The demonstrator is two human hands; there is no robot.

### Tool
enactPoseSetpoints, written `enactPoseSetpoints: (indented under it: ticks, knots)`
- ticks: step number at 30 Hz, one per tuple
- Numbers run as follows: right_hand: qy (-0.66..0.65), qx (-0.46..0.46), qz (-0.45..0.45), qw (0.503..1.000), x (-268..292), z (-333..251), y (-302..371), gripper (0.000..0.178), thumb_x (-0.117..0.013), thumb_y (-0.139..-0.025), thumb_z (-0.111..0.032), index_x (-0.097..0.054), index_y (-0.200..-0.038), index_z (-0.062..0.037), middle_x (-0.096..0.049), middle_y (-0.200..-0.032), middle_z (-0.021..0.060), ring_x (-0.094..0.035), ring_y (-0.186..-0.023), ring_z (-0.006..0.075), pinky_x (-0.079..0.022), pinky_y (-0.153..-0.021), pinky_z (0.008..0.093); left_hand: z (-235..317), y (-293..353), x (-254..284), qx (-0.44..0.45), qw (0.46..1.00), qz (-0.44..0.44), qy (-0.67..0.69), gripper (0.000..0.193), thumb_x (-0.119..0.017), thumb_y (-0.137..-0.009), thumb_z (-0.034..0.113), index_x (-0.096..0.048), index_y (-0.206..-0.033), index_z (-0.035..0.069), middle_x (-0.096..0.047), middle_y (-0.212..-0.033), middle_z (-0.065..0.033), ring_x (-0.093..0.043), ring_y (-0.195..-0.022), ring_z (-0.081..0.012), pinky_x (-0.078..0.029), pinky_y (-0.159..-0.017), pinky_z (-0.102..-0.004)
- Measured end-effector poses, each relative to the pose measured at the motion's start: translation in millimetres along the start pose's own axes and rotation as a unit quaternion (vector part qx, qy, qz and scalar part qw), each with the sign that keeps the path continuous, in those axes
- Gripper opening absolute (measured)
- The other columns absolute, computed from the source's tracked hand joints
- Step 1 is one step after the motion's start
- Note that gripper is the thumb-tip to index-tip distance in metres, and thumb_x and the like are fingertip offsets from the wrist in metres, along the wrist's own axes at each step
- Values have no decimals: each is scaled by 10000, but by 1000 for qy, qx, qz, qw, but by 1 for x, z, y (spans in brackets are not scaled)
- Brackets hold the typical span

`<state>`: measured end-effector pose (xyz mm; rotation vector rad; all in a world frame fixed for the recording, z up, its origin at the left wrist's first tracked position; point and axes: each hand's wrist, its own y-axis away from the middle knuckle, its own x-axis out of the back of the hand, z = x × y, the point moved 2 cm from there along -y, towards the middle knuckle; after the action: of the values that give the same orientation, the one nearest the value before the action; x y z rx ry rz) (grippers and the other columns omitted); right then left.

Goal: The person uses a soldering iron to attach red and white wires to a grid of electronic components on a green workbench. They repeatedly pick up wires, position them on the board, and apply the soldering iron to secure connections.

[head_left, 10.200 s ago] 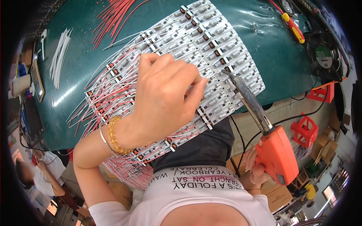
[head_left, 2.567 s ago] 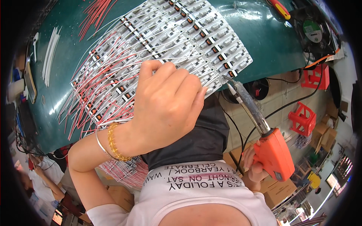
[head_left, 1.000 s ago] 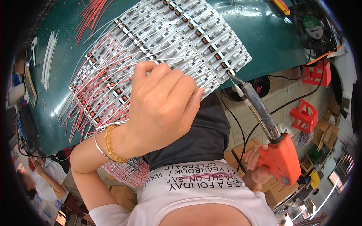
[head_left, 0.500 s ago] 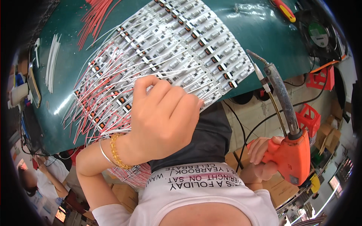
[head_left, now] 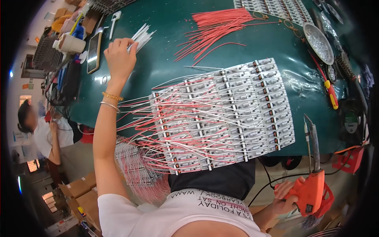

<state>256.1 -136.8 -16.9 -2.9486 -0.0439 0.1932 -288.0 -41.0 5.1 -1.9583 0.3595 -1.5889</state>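
Two hands, two separate jobs. Closest to me, my right hand is wrapped around the orange pistol grip of a soldering gun, held low beside my lap off the edge of the green table, with its metal tip pointing up toward the table's near edge and touching nothing. Just beyond, hanging partly over that edge, lies a wide panel of small circuit boards in rows, with thin red and white wires fanned out from its left side. A second bundle of wired boards droops below the table by my left elbow. My left arm stretches far across, bracelets at the wrist, and my left hand rests at a loose pile of white wires, fingers curled and pinching at them; whether any wire is lifted I cannot tell. To the right of that, well apart, a sheaf of red wires lies spread on the cloth. A phone lies left of my hand, and a round metal dish sits far right.
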Motion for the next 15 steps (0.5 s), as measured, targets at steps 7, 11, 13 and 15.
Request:
enactPoseSetpoints:
  ticks: [7, 11, 13, 15]
  knots:
    - [31, 11, 12, 999, -10, -1, -5, 686, -577, -917, -454, -378, -1308, 73, -409, -512, -2, -366, -393, 89, -332, -403, 221, 145, -38, -3, -168, 943, -96, 272, 245, -666, -817, 154, -623, -1032, 43, -620, -997, -119, -564, -997, -309, -427, -881, -395]
    - [27, 15, 11, 999, -13, -3, -3, 675, -578, -920, -446, -381, -1303, 73, -410, -511, -3, -370, -393, 89, -345, -408, 227, 176, -58, -17, -195, 958, -109, 177, 248, -634, -789, 131, -609, -1013, 28, -616, -966, -131, -566, -963, -316, -431, -866, -418]
    - [17, 10, 12, 1000, -14, -1, -3, 670, -580, -922, -441, -381, -1302, 73, -411, -510, -2, -374, -395, 91, -354, -413, 231, 174, -73, -30, -205, 960, -131, 138, 232, -616, -782, 119, -612, -990, 16, -619, -945, -144, -576, -932, -325, -447, -843, -426]
    - [8, 3, 16, 1000, -14, 1, -3, 664, -584, -923, -432, -378, -1302, 74, -412, -507, -2, -377, -397, 93, -364, -419, 234, 171, -87, -34, -216, 951, -171, 140, 221, -600, -777, 110, -615, -969, 2, -623, -926, -160, -586, -901, -339, -465, -819, -436]
